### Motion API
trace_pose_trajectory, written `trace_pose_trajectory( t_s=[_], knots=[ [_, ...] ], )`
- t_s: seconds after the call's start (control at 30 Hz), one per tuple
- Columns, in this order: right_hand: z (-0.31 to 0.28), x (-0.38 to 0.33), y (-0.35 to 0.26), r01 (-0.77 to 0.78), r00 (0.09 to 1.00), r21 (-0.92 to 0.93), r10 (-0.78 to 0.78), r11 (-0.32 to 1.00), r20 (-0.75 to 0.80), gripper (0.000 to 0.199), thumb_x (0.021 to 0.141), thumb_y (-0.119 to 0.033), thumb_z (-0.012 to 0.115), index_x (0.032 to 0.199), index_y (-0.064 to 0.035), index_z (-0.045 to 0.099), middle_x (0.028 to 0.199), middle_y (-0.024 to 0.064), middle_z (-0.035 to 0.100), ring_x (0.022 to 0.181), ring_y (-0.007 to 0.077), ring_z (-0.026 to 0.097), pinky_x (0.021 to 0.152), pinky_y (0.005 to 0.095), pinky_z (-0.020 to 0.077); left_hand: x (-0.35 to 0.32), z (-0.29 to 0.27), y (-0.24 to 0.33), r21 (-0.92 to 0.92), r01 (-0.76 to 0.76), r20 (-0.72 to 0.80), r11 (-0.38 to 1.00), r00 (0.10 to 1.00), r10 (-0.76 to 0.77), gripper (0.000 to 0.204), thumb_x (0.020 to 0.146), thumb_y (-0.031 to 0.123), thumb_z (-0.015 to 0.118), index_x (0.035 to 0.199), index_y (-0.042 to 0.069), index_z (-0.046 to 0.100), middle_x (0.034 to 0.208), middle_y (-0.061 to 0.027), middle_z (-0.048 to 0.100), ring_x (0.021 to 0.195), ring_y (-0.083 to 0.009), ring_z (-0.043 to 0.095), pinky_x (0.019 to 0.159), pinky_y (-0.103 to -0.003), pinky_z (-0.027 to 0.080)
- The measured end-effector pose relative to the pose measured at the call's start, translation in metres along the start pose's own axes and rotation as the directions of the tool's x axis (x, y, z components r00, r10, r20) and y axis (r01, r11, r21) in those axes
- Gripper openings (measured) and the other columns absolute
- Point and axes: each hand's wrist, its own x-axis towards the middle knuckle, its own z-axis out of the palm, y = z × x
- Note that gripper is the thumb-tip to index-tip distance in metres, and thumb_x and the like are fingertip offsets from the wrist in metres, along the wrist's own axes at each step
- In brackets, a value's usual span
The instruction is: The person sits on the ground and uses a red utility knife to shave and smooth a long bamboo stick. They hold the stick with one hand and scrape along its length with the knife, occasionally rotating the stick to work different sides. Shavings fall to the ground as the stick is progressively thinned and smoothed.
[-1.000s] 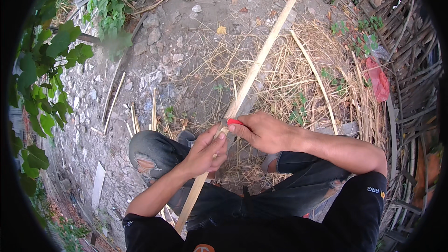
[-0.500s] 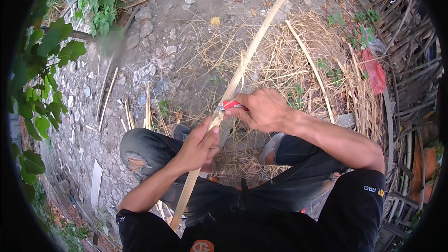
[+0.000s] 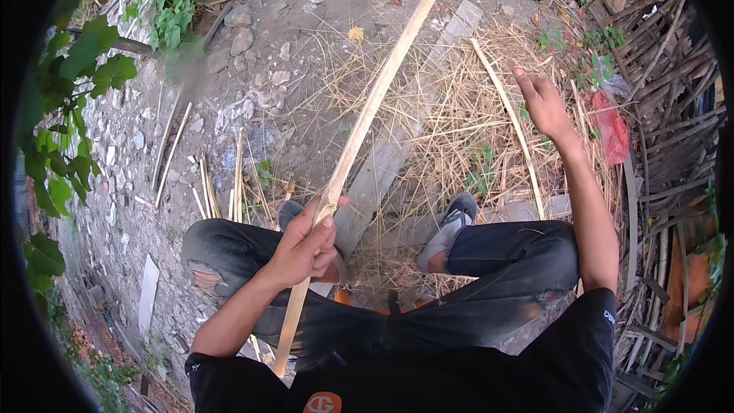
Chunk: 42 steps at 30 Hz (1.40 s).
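— What am I looking at in the middle there?

— I'm seeing a long bamboo strip [image 3: 367,118], pale yellow, running slantwise from the lap up toward the top of the view, its far end reaching over the stony ground near the upper edge. Its near end is passing down beside the left knee.

— Who's gripping it?

— The left hand [image 3: 304,248] is wrapping around it low down, fingers clamped tight on the strip, thumb lying along its upper side. I'm reading that as a firm one-handed hold.

— And the other hand?

— The right hand [image 3: 544,103] is stretching out well away from the strip, fingers loosely spread and holding nothing. It's hovering just beside a second, thinner bamboo sliver [image 3: 511,126] lying on the dry straw [image 3: 436,115]; I can't tell whether the fingertips are touching it.

— What's around the person?

— They're sitting with knees bent in dark jeans [image 3: 512,256], grey shoes [image 3: 451,226] resting on a flat plank [image 3: 375,183] among the straw. A few short bamboo slivers [image 3: 222,187] are lying to the left on the gravel, leafy green plants [image 3: 69,107] are edging the left side, and a pile of old split sticks [image 3: 657,69] with a red scrap [image 3: 612,126] in it is sitting at the right.
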Motion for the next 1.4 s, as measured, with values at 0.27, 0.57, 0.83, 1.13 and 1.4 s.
trace_pose_trajectory(
  t_s=[0.27,0.57,0.83,1.13,1.4],
  knots=[
    [0.039,-0.069,-0.121,0.366,0.787,0.238,-0.436,0.9,0.436,0.054,0.106,-0.043,0.049,0.092,0.0063,0.066,0.074,0.0273,0.065,0.074,0.0464,0.065,0.072,0.0529,0.0496,0.015,0.018,0.012,0.009,-0.003,-0.064,1.0,0.998,0.003,0.043,0.114,0.025,0.04,0.155,0.016,0.036,0.075,0.0032,0.032,0.047,-0.0043,0.026,0.042,-0.023,0.023],
    [0.084,-0.105,-0.135,0.452,0.711,0.313,-0.55,0.835,0.439,0.045,0.106,-0.04,0.054,0.097,0.0024,0.068,0.069,0.0245,0.065,0.069,0.0439,0.067,0.065,0.0504,0.0528,0.017,0.035,0.014,0.063,0.028,-0.012,0.998,1.0,-0.027,0.042,0.113,0.027,0.042,0.154,0.018,0.038,0.073,0.0038,0.032,0.047,-0.0045,0.026,0.041,-0.023,0.022],
    [0.095,-0.11,-0.133,0.484,0.714,0.304,-0.571,0.821,0.405,0.04,0.105,-0.04,0.058,0.103,-0.0022,0.071,0.06,0.021,0.062,0.059,0.0415,0.065,0.058,0.0489,0.0521,0.013,0.029,0.009,0.045,0.038,0.024,0.998,0.999,-0.039,0.043,0.113,0.029,0.042,0.155,0.019,0.037,0.076,0.0031,0.033,0.047,-0.0046,0.027,0.041,-0.022,0.022],
    [0.104,-0.086,-0.126,0.461,0.787,0.144,-0.478,0.876,0.39,0.057,0.106,-0.051,0.05,0.095,0.0016,0.068,0.064,0.0227,0.063,0.062,0.0434,0.066,0.062,0.0514,0.0524,0.019,0.03,0.011,0.167,0.056,-0.03,0.984,0.998,-0.052,0.039,0.113,0.025,0.038,0.151,0.013,0.038,0.072,0.0061,0.033,0.05,-0.0036,0.029,0.045,-0.023,0.025],
    [0.077,-0.009,-0.065,0.185,0.95,-0.022,-0.173,0.982,0.259,0.071,0.107,-0.059,0.04,0.089,0.0048,0.068,0.072,0.0233,0.067,0.071,0.0386,0.07,0.075,0.0519,0.0536,0.004,0.028,0.009,0.229,0.146,0.031,0.963,0.987,-0.157,0.041,0.112,0.022,0.039,0.152,0.012,0.038,0.072,0.0046,0.033,0.05,-0.0042,0.029,0.043,-0.022,0.027]
  ],
)
